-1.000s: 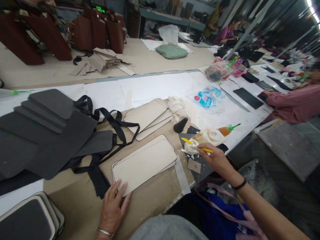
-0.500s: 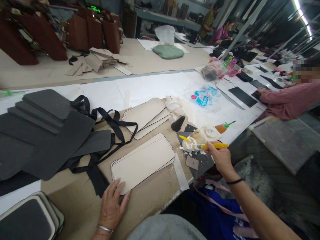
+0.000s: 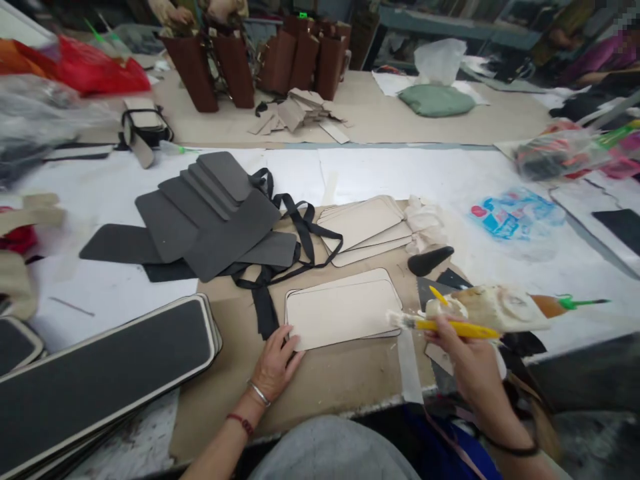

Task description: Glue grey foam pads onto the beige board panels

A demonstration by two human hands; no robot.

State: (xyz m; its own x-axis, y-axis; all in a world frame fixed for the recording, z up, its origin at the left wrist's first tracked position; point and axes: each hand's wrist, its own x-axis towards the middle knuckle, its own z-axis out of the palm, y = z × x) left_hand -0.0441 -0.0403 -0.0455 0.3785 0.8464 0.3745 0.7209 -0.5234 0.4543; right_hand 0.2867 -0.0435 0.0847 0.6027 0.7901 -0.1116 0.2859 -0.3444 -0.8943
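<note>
My right hand [image 3: 467, 357] grips a yellow-handled brush [image 3: 460, 328], whose white-coated bristles reach over the right end of a cream rounded panel [image 3: 340, 310]. That panel lies on top of another like it on the brown board. At its lower left corner my left hand [image 3: 277, 360] rests with fingers spread, the fingertips touching the edge. Behind my right hand is a bottle crusted with dried white glue [image 3: 500, 303], lying on its side, and a second yellow handle [image 3: 438, 295] sticks up next to it.
More cream panels [image 3: 363, 223] are fanned out behind. Dark grey panels [image 3: 225, 233] lie at left with a black strap [image 3: 307, 240]. Long dark panels [image 3: 125, 347] are stacked at front left. Brown bags [image 3: 233, 70] stand on the far table, near another person's hands [image 3: 180, 15].
The brush has moved left, away from the glue-crusted bottle, to the panel's right end. My left hand stays at the panel's corner. My view has turned left.
</note>
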